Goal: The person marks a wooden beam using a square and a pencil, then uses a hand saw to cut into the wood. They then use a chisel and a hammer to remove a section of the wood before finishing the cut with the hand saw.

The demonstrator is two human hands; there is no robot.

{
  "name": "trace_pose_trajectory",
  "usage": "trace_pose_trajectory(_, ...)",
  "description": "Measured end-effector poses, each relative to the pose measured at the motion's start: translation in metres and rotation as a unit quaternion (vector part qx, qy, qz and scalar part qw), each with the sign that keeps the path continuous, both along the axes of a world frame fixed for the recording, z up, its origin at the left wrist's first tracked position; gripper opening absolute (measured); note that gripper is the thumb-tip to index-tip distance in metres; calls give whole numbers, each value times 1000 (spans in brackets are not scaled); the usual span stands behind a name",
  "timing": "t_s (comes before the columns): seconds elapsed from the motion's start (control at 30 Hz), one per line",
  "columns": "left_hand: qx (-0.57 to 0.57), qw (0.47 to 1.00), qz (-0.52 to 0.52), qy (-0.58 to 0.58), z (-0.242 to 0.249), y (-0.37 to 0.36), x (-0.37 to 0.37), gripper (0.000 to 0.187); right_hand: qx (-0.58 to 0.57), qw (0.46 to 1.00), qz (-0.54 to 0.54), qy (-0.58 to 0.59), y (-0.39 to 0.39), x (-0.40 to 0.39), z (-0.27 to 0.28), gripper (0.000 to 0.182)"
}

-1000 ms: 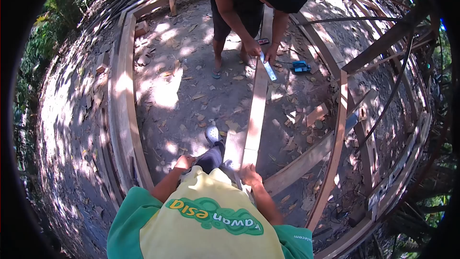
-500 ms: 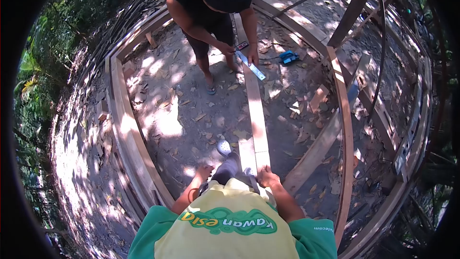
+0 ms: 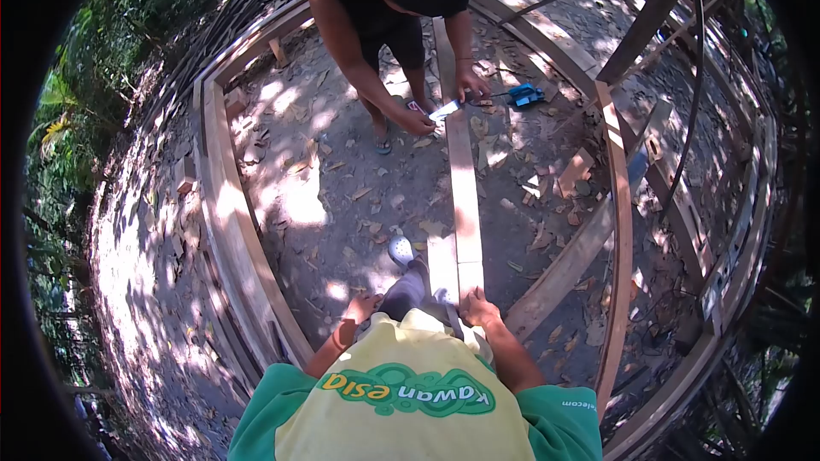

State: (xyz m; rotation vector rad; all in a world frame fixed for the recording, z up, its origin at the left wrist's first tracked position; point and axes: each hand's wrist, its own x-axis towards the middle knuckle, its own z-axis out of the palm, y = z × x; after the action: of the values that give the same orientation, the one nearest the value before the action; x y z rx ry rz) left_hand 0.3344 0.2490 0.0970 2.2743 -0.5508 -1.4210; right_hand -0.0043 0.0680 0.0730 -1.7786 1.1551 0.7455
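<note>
A long wooden plank [image 3: 464, 196] runs away from me along the ground, its near end between my legs. My right hand [image 3: 480, 309] is closed on the near end of this plank, fingers at its right edge. A shorter pale board [image 3: 442, 260] lies against its left side. My left hand [image 3: 362, 307] hangs beside my left knee, its fingers loosely apart with nothing visible in them. At the plank's far part, a co-worker [image 3: 389, 43] bends over and holds a metal square [image 3: 445, 111] across it with both hands.
A blue power tool [image 3: 525, 95] lies on the ground right of the co-worker. Timber frame beams stand at left [image 3: 229, 196] and right [image 3: 617, 205]. A slanted board [image 3: 564, 265] leans near the right beam. Dry leaves and wood offcuts [image 3: 576, 169] litter the ground.
The co-worker has turned the metal square from lying along the plank to lying across it, with the hands moved apart. My hands stay nearly where they were; the view has shifted slightly.
</note>
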Motion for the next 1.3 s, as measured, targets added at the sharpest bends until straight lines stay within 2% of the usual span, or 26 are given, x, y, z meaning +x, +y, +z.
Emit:
trace_pose_trajectory(0.07,-4,1000,-5,-3,0,-4,-2,45,-2,1000,-7,-6,4,-3,-22,88)
trace_pose_trajectory(0.37,-6,999,27,20,2,-13,1,40,7,1000,-5,10,-4,4,20,83)
trace_pose_trajectory(0.67,-12,1000,1,-1,-8,-13,1,43,-9,1000,13,2,-3,2,20,83)
trace_pose_trajectory(0.77,-4,1000,5,-2,-5,-14,-1,45,-9,1000,5,-13,-1,0,13,84)
trace_pose_trajectory(0.87,7,1000,17,-1,3,-17,-4,47,-18,999,0,-33,6,-5,-20,86)
trace_pose_trajectory(0.97,-4,1000,14,-4,-3,-13,-1,48,-11,1000,8,-17,1,-3,-2,88)
trace_pose_trajectory(1.1,-17,1000,6,-6,-16,-12,1,47,-5,1000,-6,-7,4,-10,-28,90)
trace_pose_trajectory(1.17,-23,999,33,-8,-14,-8,0,47,-16,1000,24,-5,2,-9,-29,89)
trace_pose_trajectory(1.2,1,999,6,-42,21,-17,-6,50,-20,999,38,-4,0,-7,-23,87)
trace_pose_trajectory(1.27,-6,997,62,-38,32,-15,-10,52,-6,998,62,-11,-5,-9,-21,88)
trace_pose_trajectory(1.3,16,995,57,-81,33,-16,-13,49,-28,997,73,-25,-3,-19,-56,88)
